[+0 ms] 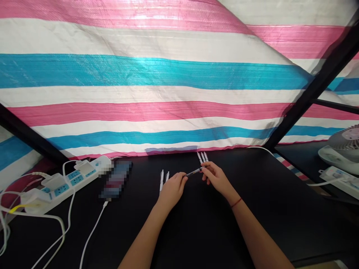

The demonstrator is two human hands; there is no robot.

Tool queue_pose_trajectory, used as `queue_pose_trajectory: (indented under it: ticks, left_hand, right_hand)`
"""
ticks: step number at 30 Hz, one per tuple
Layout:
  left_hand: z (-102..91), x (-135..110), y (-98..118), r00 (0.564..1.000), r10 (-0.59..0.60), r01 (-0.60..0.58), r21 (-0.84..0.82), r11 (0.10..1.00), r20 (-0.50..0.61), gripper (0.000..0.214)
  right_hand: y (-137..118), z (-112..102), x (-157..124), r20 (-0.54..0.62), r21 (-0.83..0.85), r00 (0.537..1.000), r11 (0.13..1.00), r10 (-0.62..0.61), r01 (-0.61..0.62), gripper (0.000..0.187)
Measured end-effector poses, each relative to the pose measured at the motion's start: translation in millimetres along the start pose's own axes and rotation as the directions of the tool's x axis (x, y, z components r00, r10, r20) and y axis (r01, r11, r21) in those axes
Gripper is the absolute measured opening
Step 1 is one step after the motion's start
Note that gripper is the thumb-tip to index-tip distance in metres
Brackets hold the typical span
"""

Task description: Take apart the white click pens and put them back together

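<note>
My left hand (pixel 173 188) and my right hand (pixel 214 176) hold a slim dark pen (pixel 194 172) between them, over the black table. The left fingers pinch its near-left end, and the right thumb and fingertips grip its other end. The tips of the pen are hidden by my fingers. Just left of my left hand lie two white pens, one of them a white pen (pixel 162 179) partly covered by that hand. Beyond my right hand three more lie side by side, with a white pen (pixel 202 157) in the middle.
A white power strip (pixel 70 183) with plugs and cables runs along the left. A blurred phone (pixel 116 181) lies on the black table (pixel 196 231), with a white charging cable (pixel 94 231). Striped sheeting (pixel 168 74) hangs behind. At right are a fan (pixel 344 145) and another power strip (pixel 342 182).
</note>
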State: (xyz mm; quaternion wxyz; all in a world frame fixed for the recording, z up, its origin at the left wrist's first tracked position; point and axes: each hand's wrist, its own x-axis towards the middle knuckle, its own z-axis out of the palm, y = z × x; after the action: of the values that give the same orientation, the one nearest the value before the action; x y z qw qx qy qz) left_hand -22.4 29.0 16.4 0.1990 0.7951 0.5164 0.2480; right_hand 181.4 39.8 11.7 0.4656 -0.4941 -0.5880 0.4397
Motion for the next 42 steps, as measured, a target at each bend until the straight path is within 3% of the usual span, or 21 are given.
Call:
queue_pose_trajectory:
  ticks: [4, 10, 15, 18, 23, 29, 32, 35, 39, 42]
  left_hand:
    - [-1.2, -1.6, 2.4, 0.998, 0.043, -0.042, 0.029, 0.999, -0.044, 0.029]
    - [-1.5, -1.2, 3.5, 0.998, 0.013, -0.014, -0.016, 1.000, -0.063, 0.029]
    - [-2.2, -0.9, 4.2, 0.998, 0.020, -0.023, -0.046, 0.999, -0.061, 0.029]
    - [-2.8, -1.1, 5.5, 0.998, 0.014, -0.017, -0.047, 0.999, -0.061, 0.028]
    - [-3.6, -1.2, 6.4, 0.998, 0.005, -0.009, -0.053, 0.999, -0.063, 0.029]
    - [-2.9, -1.2, 5.0, 0.998, 0.019, -0.022, -0.051, 0.998, -0.063, 0.029]
    - [-3.4, -1.0, 4.7, 0.998, 0.018, -0.021, -0.045, 0.999, -0.062, 0.029]
    - [-3.7, -1.0, 4.5, 0.997, 0.012, -0.016, -0.044, 0.999, -0.070, 0.030]
    - [-3.0, -1.6, 4.1, 0.998, 0.019, -0.022, -0.048, 0.999, -0.062, 0.029]
    - [-2.7, -2.0, 4.2, 0.999, 0.024, -0.025, -0.041, 0.999, -0.046, 0.029]
  right_hand:
    - [2.8, -1.9, 1.5, -0.027, -0.031, 0.999, 0.999, 0.036, -0.037, 0.036]
    - [-3.4, 0.6, -1.0, -0.026, -0.005, 0.998, 0.998, -0.056, 0.055, 0.031]
    - [0.7, -0.7, 0.9, -0.113, -0.017, 0.993, 1.000, -0.021, 0.019, 0.036]
    - [2.1, -3.7, 1.8, -0.079, -0.052, 0.997, 0.998, -0.025, 0.021, 0.035]
    - [0.2, -3.2, 1.6, -0.064, 0.024, 0.997, 0.999, -0.047, 0.049, 0.036]
    - [1.5, -4.4, 1.0, -0.080, -0.111, 0.997, 0.994, -0.020, 0.011, 0.037]
    - [-0.1, -4.4, 0.9, -0.025, -0.035, 0.999, 0.999, -0.036, 0.035, 0.031]
    - [0.2, -3.3, 1.6, -0.046, 0.027, 0.999, 0.999, -0.018, 0.019, 0.038]
    - [3.4, -4.6, 1.6, -0.131, -0.079, 0.991, 0.996, 0.027, -0.037, 0.038]
    - [4.6, -6.1, 1.7, -0.129, -0.133, 0.992, 0.991, 0.008, -0.025, 0.043]
